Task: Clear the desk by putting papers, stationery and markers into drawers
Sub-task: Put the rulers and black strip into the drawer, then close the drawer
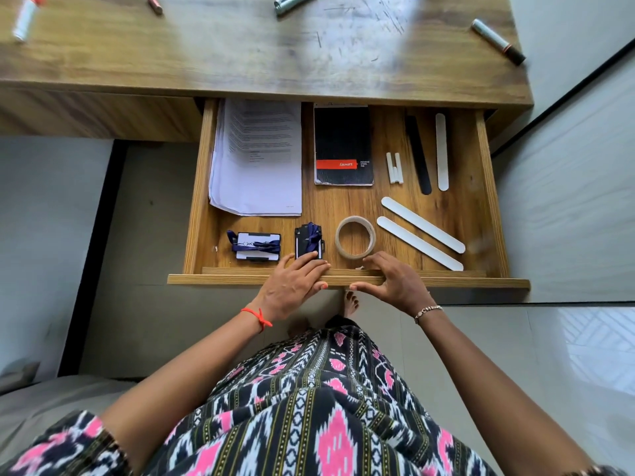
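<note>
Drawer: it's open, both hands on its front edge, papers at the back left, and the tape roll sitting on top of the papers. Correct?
No. The head view shows the tape roll on the drawer floor near the front edge, apart from the papers; the rest holds.

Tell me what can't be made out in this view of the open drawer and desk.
Head view:
- Markers at the far edge of the desk top: blurred, cut off by the frame's top.
- Papers: print too small to read; far end hidden under the desk top.
- Black card holder: near end covered by the left hand.
- Drawer front: middle covered by the left hand and right hand.
</note>
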